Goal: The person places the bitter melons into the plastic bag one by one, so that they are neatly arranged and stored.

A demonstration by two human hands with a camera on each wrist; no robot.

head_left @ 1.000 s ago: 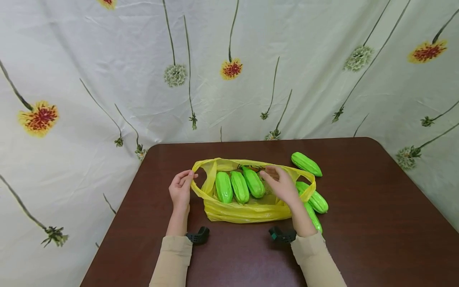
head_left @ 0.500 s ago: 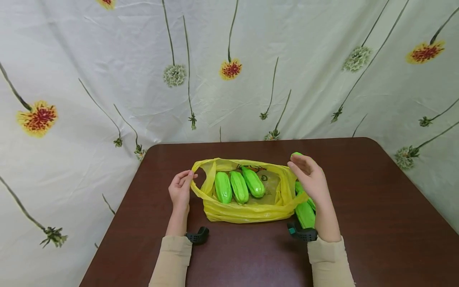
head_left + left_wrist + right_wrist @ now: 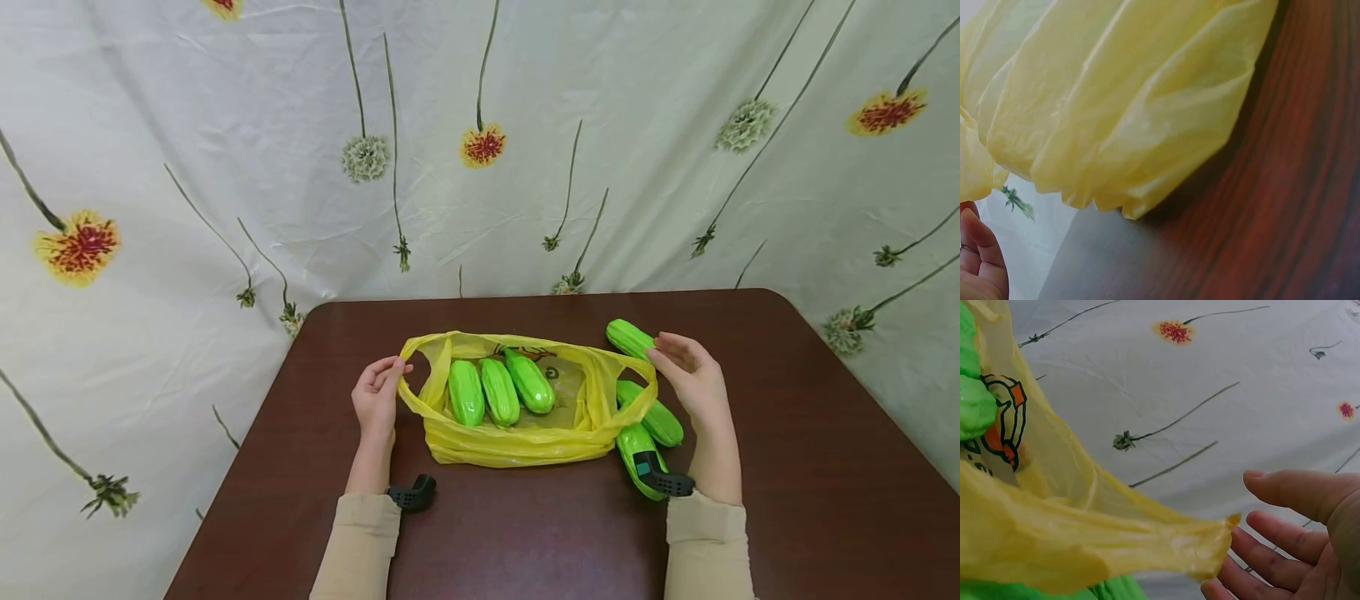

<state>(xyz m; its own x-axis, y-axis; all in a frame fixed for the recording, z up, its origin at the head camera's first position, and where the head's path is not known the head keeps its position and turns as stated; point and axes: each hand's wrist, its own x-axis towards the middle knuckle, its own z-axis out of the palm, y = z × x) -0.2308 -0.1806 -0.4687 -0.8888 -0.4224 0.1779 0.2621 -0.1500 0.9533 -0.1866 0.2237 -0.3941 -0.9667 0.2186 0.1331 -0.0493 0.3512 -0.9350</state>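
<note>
A yellow plastic carrier bag [image 3: 517,450] lies with its mouth spread wide on the table. Inside are three glossy bright-green, ridged, oblong vegetable-like pieces, such as this green piece [image 3: 499,392]. My left hand [image 3: 377,396] pinches the bag's left handle loop between thumb and fingers; the left wrist view catches only a few fingers [image 3: 982,250] beside the yellow film. At the right handle loop [image 3: 651,392] is my right hand [image 3: 701,383]. In the right wrist view its fingers [image 3: 1272,569] are extended right at the loop's tip, the thumb apart from it.
Three more green pieces lie outside the bag: one far green piece [image 3: 630,337] behind the right hand's fingertips, a middle green piece [image 3: 662,423], and a near green piece [image 3: 633,454] partly behind the wrist camera [image 3: 663,477]. A flowered cloth [image 3: 420,208] hangs behind the brown table [image 3: 495,533].
My right hand has moved from over the bag's opening out to the right, past the right handle loop. My left hand has stayed at the left loop.
</note>
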